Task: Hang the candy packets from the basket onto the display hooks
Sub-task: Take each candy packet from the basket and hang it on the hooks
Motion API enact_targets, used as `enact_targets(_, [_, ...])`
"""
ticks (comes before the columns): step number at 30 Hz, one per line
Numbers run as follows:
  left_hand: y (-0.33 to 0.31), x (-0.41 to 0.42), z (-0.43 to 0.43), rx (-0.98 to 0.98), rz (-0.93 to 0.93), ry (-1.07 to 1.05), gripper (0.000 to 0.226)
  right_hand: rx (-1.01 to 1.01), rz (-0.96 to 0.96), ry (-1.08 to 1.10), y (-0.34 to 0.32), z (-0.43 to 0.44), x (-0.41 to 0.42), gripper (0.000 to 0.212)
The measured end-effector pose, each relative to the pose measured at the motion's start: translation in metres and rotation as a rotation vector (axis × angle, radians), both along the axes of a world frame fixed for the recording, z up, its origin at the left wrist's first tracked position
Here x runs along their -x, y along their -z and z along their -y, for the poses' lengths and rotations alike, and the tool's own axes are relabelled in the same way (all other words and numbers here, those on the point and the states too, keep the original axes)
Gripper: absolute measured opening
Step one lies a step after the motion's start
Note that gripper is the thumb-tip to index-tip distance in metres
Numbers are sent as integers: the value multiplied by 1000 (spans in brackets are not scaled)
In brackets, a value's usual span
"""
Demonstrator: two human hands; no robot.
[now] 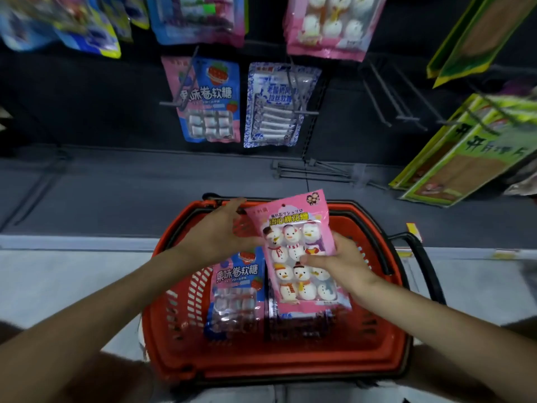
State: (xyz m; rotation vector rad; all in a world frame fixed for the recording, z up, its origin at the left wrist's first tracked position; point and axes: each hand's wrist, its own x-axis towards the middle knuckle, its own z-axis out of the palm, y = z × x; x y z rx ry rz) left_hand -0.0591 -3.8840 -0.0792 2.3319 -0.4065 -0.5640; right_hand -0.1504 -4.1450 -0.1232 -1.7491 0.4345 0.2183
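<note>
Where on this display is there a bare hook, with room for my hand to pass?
Free: the bare hooks between the blue-white packet and the green packets, and the low hooks beyond the basket. Crowded: the top row, where packets hang close together. The right hand holds the pink snowman packet.

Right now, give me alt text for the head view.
The right hand holds a pink snowman packet above a red basket, the open left hand touching its edge. A strawberry packet lies in the basket; hung packets fill display hooks ahead.
</note>
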Motion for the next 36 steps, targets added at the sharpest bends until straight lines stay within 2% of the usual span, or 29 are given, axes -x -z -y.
enact_targets(5, [-11,-1,16,377,-276,-256,105,-107,134,-39,-68,11,-11,44])
enact_targets(7, [-14,-2,22,518,-367,-213,81,-136,176,-31,-86,15,-14,41])
enact_targets(9, [-24,1,32,594,-379,-136,53,-193,212,-15,-94,19,-16,39])
enact_targets(12, [-38,5,48,650,-353,-153,37,-257,252,17,-103,20,-19,40])
enact_targets(15, [-50,3,57,709,-273,-210,31,-249,324,18,-115,22,-27,35])
enact_targets(19, [-72,-6,67,685,-126,-192,26,-262,441,61,-134,32,-41,38])
enact_targets(23, [-97,-20,81,636,-7,-163,28,-305,510,111,-149,43,-51,38])
enact_targets(28, [-136,-40,100,707,147,-133,31,-276,624,164,-170,56,-62,35])
enact_targets(32, [-181,-60,112,638,399,-54,33,-286,680,201,-181,67,-61,31])
enact_targets(36, [-218,-79,122,470,686,-43,50,-304,724,222,-187,75,-65,26])
